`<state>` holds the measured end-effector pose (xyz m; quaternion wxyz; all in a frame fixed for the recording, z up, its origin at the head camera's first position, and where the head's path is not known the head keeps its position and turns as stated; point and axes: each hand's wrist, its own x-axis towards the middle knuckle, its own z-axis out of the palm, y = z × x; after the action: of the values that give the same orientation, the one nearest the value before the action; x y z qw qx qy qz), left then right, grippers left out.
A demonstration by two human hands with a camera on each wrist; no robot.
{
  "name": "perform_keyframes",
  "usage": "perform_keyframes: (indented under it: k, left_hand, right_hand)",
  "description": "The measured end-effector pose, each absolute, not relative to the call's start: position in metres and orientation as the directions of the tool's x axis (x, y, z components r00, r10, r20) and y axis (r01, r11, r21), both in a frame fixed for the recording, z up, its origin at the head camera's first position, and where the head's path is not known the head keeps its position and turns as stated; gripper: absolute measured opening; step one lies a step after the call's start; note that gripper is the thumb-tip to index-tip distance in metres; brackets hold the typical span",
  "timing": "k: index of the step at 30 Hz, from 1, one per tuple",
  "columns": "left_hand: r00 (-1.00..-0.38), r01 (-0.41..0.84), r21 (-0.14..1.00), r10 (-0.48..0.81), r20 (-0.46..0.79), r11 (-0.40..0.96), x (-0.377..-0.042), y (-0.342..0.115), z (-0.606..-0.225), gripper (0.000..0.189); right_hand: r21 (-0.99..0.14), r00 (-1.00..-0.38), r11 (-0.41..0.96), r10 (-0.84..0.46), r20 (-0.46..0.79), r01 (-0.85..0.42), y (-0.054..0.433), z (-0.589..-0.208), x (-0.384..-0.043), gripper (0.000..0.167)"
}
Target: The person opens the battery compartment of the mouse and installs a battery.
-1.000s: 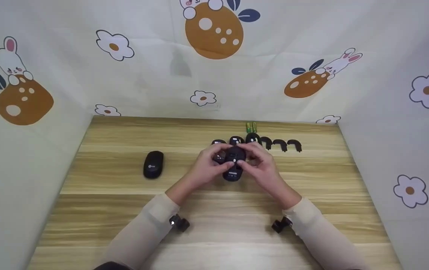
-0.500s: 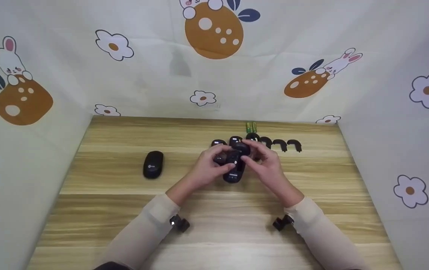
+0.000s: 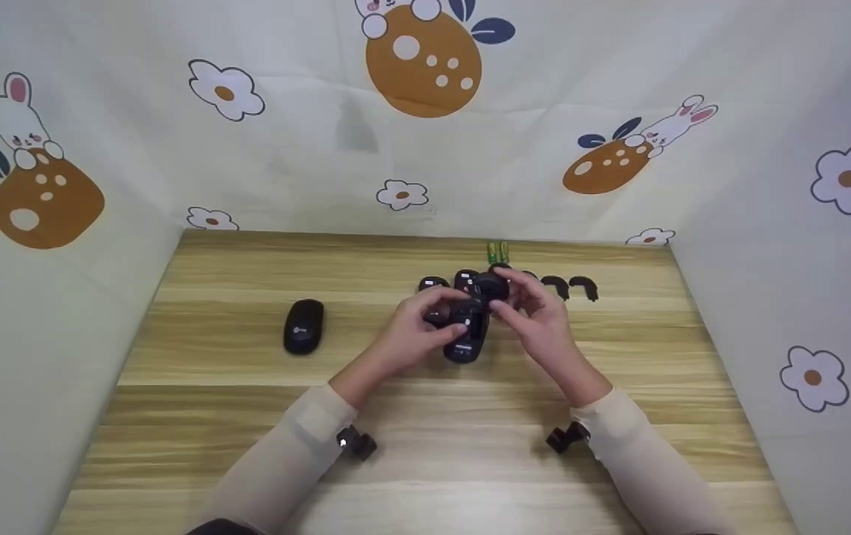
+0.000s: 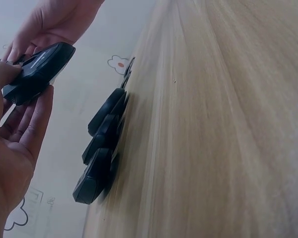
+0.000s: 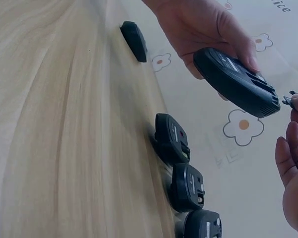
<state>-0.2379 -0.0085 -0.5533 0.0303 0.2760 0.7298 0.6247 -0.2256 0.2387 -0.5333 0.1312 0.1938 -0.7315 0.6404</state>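
Observation:
My left hand (image 3: 418, 323) grips a black computer mouse (image 3: 462, 348), underside up, between thumb and fingers above the table. Its label and battery slot face up in the right wrist view, where the same mouse (image 5: 233, 82) is plainest. My right hand (image 3: 540, 319) pinches a dark battery cover (image 3: 493, 286) between thumb and fingers, just off the mouse's far end. In the right wrist view only a small clip-like edge of the cover (image 5: 289, 99) shows by the fingertips; the rest is out of frame.
Several upturned mice stand in a row behind my hands, such as this mouse (image 3: 433, 283). Curved black covers (image 3: 583, 287) lie to their right, one partly hidden by my right hand. Two green batteries (image 3: 498, 252) lie at the back. Another black mouse (image 3: 304, 327) sits at left.
The battery cover has come away from the mouse. My right hand has moved right with it, while my left hand and the mouse stay nearly in place.

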Motion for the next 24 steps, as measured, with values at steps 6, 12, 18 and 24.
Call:
perform_keyframes:
  k: [6, 12, 18, 24]
  left_hand:
    - [-0.853, 0.344, 0.938, 0.434, 0.291, 0.049, -0.238, -0.009, -0.553, 0.043]
    - [-0.862, 0.332, 0.942, 0.424, 0.279, 0.055, -0.239, -0.01, -0.553, 0.044]
    - [-0.864, 0.346, 0.934, 0.419, 0.279, 0.092, -0.239, -0.012, -0.553, 0.045]
    - [-0.868, 0.325, 0.942, 0.422, 0.262, 0.084, -0.239, -0.013, -0.553, 0.045]
  right_hand:
    - [-0.88, -0.888, 0.13, -0.114, 0.445, -0.457, 0.251, -0.531, -0.228, 0.047]
    - [-0.888, -0.9, 0.15, -0.12, 0.42, -0.435, 0.265, -0.53, -0.229, 0.047]
    - [-0.892, -0.911, 0.196, -0.154, 0.382, -0.407, 0.281, -0.528, -0.232, 0.047]
    - [-0.894, -0.919, 0.231, -0.186, 0.347, -0.384, 0.3, -0.527, -0.236, 0.046]
